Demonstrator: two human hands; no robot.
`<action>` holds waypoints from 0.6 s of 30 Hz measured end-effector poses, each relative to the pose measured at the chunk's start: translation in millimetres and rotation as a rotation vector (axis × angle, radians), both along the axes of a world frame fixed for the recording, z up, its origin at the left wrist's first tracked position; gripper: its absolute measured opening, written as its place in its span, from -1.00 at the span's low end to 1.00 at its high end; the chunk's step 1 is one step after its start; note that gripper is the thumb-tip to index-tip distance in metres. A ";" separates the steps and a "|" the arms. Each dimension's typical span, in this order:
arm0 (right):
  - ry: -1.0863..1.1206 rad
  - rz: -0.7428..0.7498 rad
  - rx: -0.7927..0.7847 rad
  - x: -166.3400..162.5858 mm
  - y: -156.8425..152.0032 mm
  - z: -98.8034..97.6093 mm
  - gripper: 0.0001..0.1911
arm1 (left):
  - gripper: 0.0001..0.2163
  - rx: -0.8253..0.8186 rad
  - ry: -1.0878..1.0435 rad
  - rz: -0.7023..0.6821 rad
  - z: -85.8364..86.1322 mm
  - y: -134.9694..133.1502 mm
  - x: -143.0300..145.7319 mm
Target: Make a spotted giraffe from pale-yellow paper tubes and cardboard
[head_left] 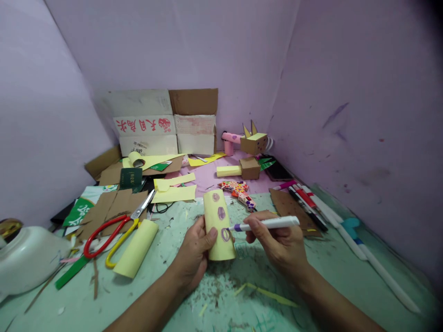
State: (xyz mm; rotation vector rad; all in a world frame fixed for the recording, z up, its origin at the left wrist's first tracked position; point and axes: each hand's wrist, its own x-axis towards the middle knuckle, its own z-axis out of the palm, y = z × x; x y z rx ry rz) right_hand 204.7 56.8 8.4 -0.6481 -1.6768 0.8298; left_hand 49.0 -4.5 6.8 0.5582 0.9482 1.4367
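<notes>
Item: yellow paper tube, over the table, well in from its far edge; my left hand grips it. Item: white marker, pinched in my right hand, tip at the lowest oval. Step, I judge: colouring that outline; needs short strokes, tube steady.

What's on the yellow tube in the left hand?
The yellow tube shows three purple ovals: two filled, the lowest an outline at the tip of the pen. Its far side and the patch under the left hand cannot be seen.
</notes>
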 end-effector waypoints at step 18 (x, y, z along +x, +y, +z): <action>0.016 0.066 -0.017 -0.4 -1.7 -1.7 -0.79 | -0.34 0.031 -0.010 0.015 -2.6 1.7 -0.8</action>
